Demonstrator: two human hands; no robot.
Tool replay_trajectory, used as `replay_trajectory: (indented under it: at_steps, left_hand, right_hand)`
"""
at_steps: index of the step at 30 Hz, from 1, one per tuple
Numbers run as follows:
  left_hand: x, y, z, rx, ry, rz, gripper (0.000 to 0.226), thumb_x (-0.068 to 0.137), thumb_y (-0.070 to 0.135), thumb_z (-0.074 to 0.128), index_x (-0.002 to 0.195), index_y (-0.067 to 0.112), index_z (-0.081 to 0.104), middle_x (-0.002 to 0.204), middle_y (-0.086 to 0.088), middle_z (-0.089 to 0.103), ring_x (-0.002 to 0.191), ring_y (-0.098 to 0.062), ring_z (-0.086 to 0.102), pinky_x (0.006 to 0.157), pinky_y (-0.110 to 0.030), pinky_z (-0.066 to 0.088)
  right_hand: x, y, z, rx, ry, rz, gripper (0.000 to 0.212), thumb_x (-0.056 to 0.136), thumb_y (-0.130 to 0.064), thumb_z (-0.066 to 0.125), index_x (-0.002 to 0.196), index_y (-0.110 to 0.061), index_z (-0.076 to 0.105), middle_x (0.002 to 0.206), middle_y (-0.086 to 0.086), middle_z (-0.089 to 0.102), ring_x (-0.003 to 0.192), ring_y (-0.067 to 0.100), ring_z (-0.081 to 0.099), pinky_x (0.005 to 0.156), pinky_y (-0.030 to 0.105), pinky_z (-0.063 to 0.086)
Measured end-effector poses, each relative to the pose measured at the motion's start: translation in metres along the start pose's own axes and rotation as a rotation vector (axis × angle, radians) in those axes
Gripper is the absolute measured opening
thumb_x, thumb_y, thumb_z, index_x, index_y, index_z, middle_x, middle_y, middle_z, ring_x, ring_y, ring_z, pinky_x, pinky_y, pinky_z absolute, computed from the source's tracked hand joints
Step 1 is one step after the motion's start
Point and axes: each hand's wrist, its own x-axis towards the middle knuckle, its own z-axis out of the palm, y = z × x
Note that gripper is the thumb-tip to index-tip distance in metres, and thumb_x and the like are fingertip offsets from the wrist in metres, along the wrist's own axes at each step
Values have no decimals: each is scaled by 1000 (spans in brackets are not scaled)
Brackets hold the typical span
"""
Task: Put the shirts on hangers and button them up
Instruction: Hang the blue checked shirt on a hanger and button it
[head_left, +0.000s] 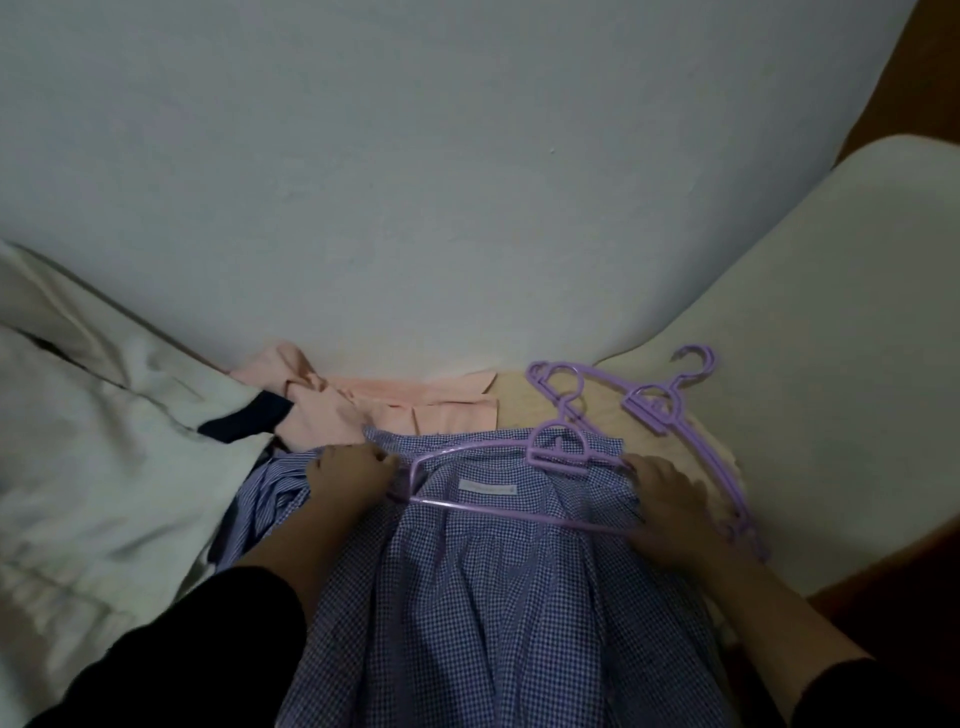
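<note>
A blue-and-white checked shirt (483, 587) lies spread in front of me, collar end away, with a white label showing inside the neck. A purple plastic hanger (498, 506) lies on the shirt at the collar. My left hand (348, 475) grips the shirt fabric at the hanger's left end. My right hand (667, 499) holds the shirt's right shoulder over the hanger's right arm. A pink shirt (374, 402) lies crumpled behind the checked one.
Two more purple hangers (654, 410) lie to the right on a beige surface (524, 397). A pale cloth with a dark navy band (104, 441) is heaped at the left. A light wall (415, 182) stands close behind. A pale cushion (841, 312) rises at right.
</note>
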Motion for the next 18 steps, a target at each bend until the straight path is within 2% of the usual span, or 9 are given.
replay_trajectory:
  at_steps: [2,3,5,6,8,11,15,18]
  left_hand:
    - [2,4,-3,39,13,36,34,92,43,45,96,20,69,94,-6,67,95,-24,59,95,-38,37]
    - [1,5,-4,14,46,73,31,91,40,50,95,19,72,91,-7,66,88,-24,61,91,-37,42]
    - [-3,7,-9,-124,97,162,22,89,28,59,96,16,75,91,-9,64,75,-23,60,78,-35,51]
    - [-6,9,-12,-187,129,202,20,88,22,61,99,14,75,96,-9,62,73,-21,57,76,-34,52]
    - [-11,16,-24,-266,210,235,20,88,17,62,103,12,73,106,-9,58,77,-18,52,79,-32,48]
    - [-20,31,-49,-401,293,253,19,87,15,64,102,9,74,109,-8,58,89,-22,58,81,-26,42]
    - [-43,54,-94,-655,348,270,21,86,11,66,106,8,72,112,-5,63,99,-19,60,89,-24,44]
    - [-57,58,-118,-849,338,220,22,86,13,66,108,11,72,106,5,64,97,-8,58,87,-21,44]
  right_hand:
    - [-1,-2,-3,-22,17,-8,90,68,-51,71,142,-19,30,140,4,38,128,28,39,105,51,34]
    - [-1,-2,-4,-28,29,-14,90,67,-52,70,141,-19,31,139,4,39,127,28,40,104,50,34]
    - [-4,-4,-4,-50,56,-30,88,68,-48,72,141,-18,32,138,5,41,126,28,42,102,49,36]
    - [-6,-5,-5,-64,68,-36,87,68,-43,73,140,-18,33,138,6,42,125,29,43,101,48,38]
    - [-9,-7,-4,-65,88,-41,85,66,-37,77,139,-16,37,135,8,45,122,31,46,96,46,42]
    - [-14,-16,-6,-97,134,-74,84,67,-34,77,139,-19,38,135,5,45,121,29,47,90,44,42]
    - [-15,-43,-10,-46,146,-87,76,78,-39,64,142,-32,25,141,-7,31,130,16,31,100,39,27]
    - [-11,-63,-12,5,106,-84,82,73,-22,65,141,-36,22,141,-8,28,131,16,26,102,39,24]
